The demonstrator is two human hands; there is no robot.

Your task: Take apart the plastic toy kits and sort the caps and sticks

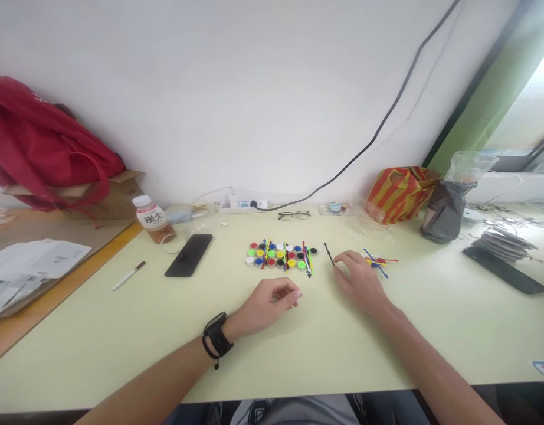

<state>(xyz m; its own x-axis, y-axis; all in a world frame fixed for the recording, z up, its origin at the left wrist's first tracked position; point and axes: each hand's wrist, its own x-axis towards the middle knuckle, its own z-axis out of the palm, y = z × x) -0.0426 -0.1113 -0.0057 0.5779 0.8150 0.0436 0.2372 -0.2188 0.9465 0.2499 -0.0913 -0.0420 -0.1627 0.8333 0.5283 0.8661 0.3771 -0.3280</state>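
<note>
My left hand rests on the pale green table with its fingers curled loosely inward; what they hold, if anything, is hidden. A black watch sits on that wrist. My right hand pinches the lower end of a thin black stick that stands tilted off the table. Just behind the left hand lies a cluster of coloured round caps in rows, with several coloured sticks laid across them. A small heap of loose coloured sticks lies beside my right hand, on its far right side.
A black phone, a white pen and a drink bottle lie to the left. Glasses and a power strip sit by the wall. A striped bag and grey bag stand right.
</note>
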